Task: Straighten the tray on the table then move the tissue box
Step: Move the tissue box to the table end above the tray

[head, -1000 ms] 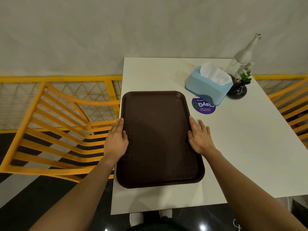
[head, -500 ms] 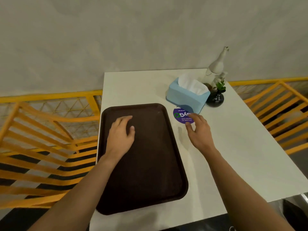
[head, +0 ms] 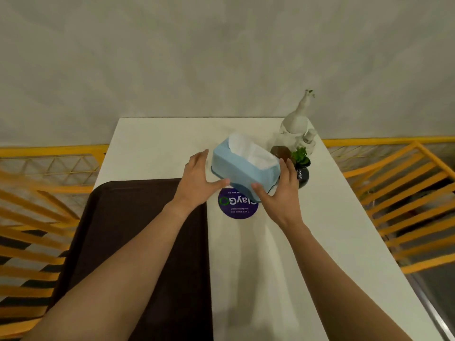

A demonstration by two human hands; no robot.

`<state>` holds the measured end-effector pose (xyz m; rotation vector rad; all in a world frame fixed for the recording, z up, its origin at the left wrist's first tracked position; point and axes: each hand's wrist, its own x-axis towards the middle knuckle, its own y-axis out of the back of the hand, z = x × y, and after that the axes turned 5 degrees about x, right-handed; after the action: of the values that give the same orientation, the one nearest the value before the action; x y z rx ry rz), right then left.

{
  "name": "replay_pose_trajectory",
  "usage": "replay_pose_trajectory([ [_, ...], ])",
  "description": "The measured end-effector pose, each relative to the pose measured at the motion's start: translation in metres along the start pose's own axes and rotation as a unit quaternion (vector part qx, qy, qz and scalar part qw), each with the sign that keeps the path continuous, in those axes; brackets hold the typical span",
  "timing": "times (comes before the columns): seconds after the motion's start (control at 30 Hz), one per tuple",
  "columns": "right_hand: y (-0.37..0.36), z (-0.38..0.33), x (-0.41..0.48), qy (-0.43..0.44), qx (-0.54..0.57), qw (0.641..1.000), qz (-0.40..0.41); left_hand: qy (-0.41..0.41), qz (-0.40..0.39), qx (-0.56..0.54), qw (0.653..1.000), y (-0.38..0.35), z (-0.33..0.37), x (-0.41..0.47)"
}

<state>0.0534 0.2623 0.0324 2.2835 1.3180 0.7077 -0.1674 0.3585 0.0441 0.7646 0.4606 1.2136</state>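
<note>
A dark brown tray point(head: 123, 242) lies flat on the left half of the white table point(head: 307, 242), its long side along the table's left edge. A light blue tissue box point(head: 242, 166) with white tissue sticking out sits at an angle near the table's far middle. My left hand point(head: 197, 180) presses against the box's left end, thumb on its front. My right hand point(head: 278, 190) cups the box's right end, thumb on the front face. Both hands hold the box between them.
A round purple sticker point(head: 237, 205) lies on the table just in front of the box. A white bottle-shaped vase point(head: 296, 121) and a small dark pot with a green plant point(head: 301, 166) stand right behind my right hand. Yellow slatted chairs point(head: 406, 193) flank the table.
Both hands left the tray and reached forward to the tissue box, closing on its two ends. The view moved nearer to the table's far side.
</note>
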Motion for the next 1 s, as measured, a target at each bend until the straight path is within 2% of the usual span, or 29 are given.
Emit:
replay_pose_trajectory([
  [0.13, -0.005, 0.018, 0.008, -0.033, 0.032, 0.999, -0.021, 0.001, -0.014, -0.032, 0.999, -0.015, 0.0, 0.033],
  [0.37, -0.012, 0.031, 0.005, -0.004, 0.146, 0.989, -0.038, 0.001, -0.086, -0.063, 0.994, -0.025, -0.004, 0.064],
  [0.6, -0.021, 0.031, 0.011, -0.003, 0.173, 0.984, -0.033, -0.014, -0.053, -0.074, 0.996, -0.027, -0.012, 0.07],
  [0.7, -0.027, 0.031, 0.021, 0.004, 0.164, 0.985, -0.045, 0.005, -0.035, -0.1, 0.994, -0.025, -0.019, 0.073],
  [0.83, -0.039, 0.024, 0.04, -0.003, 0.145, 0.986, -0.083, 0.04, -0.03, -0.133, 0.99, -0.015, -0.028, 0.075],
  [1.0, -0.058, 0.01, 0.073, 0.027, 0.123, 0.981, -0.15, 0.06, 0.006, -0.119, 0.991, 0.005, -0.037, 0.078],
])
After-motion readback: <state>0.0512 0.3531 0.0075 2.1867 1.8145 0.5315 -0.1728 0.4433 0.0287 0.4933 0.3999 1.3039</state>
